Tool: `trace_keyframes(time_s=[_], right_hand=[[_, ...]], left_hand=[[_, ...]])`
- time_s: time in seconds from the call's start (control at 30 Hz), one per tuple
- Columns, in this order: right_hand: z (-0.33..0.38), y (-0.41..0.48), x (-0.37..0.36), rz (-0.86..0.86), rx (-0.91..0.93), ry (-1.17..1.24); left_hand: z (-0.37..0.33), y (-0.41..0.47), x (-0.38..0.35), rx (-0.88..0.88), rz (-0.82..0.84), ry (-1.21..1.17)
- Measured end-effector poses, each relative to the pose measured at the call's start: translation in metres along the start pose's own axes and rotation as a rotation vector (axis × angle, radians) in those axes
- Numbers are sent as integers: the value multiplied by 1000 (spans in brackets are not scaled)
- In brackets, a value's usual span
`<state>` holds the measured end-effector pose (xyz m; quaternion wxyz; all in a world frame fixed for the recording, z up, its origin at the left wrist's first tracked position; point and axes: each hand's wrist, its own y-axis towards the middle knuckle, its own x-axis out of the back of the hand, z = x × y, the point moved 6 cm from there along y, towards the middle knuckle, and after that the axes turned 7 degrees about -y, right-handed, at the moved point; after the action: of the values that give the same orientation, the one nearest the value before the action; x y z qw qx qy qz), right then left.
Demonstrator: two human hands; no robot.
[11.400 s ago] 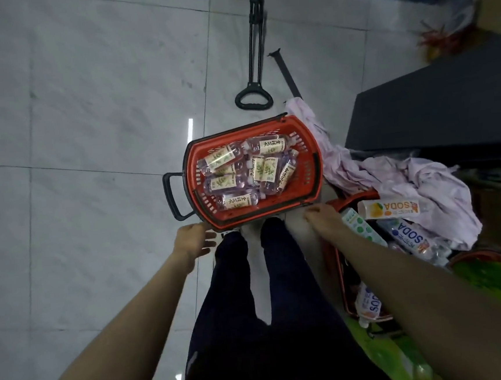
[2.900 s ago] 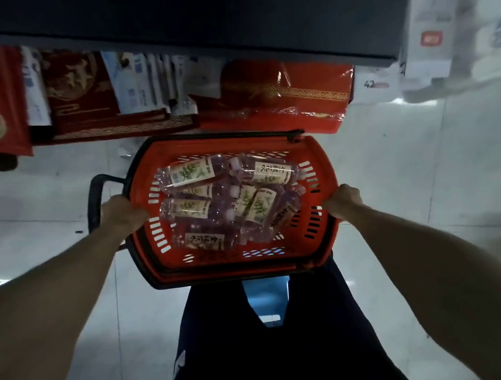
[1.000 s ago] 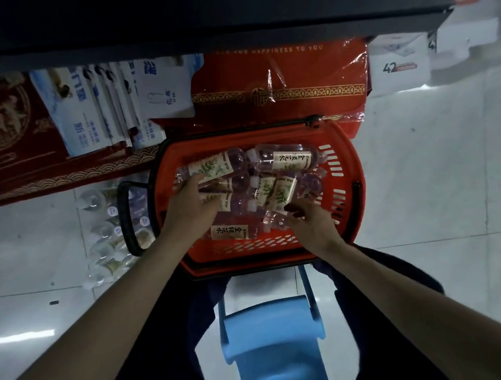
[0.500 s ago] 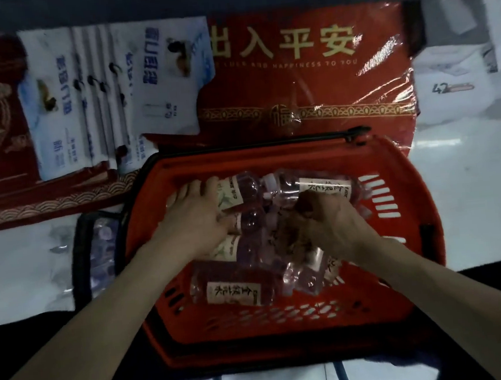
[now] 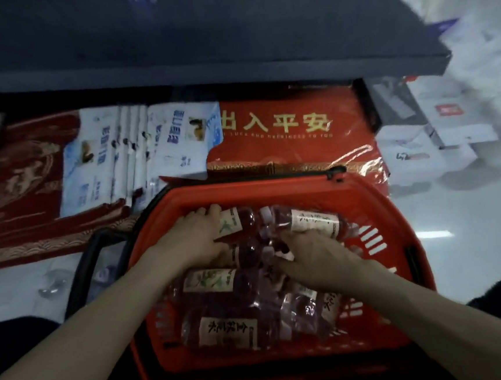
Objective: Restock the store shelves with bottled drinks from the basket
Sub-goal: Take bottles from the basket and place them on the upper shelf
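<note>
Both hands are inside the red basket (image 5: 365, 198). Left hand (image 5: 193, 240) fingers wrap a bottle (image 5: 237, 222) at the far wall. Right hand (image 5: 315, 257) lies on the bottle pile (image 5: 223, 307); its grasp cannot be determined.

This is a shop. At six o'clock a red plastic shopping basket (image 5: 361, 186) sits piled with identical labelled drink bottles (image 5: 222, 331). At twelve o'clock a dark shelf (image 5: 202, 63) overhangs stock laid out below: a red doormat (image 5: 293, 143) sealed in clear plastic, a row of white packets (image 5: 137, 151) at eleven, and white boxes (image 5: 427, 150) at two on a pale tiled floor (image 5: 472, 216).
</note>
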<state>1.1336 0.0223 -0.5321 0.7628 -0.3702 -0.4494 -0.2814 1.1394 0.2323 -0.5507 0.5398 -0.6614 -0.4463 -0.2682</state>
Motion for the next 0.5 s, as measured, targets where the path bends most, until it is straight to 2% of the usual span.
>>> trace_keyframes(time_s=[0.1, 0.2, 0.37, 0.5], right_hand=[[4, 0, -10, 3, -60, 32], [4, -5, -16, -2, -129, 267], [-11, -27, -15, -94, -306, 544], [-50, -38, -21, -192, -607, 1001]], left_hand=[[-5, -6, 3, 28, -63, -17], [-6, -16, 2, 70, -119, -47], [-1, -32, -6, 91, -122, -123], [8, -39, -2, 90, -72, -231]])
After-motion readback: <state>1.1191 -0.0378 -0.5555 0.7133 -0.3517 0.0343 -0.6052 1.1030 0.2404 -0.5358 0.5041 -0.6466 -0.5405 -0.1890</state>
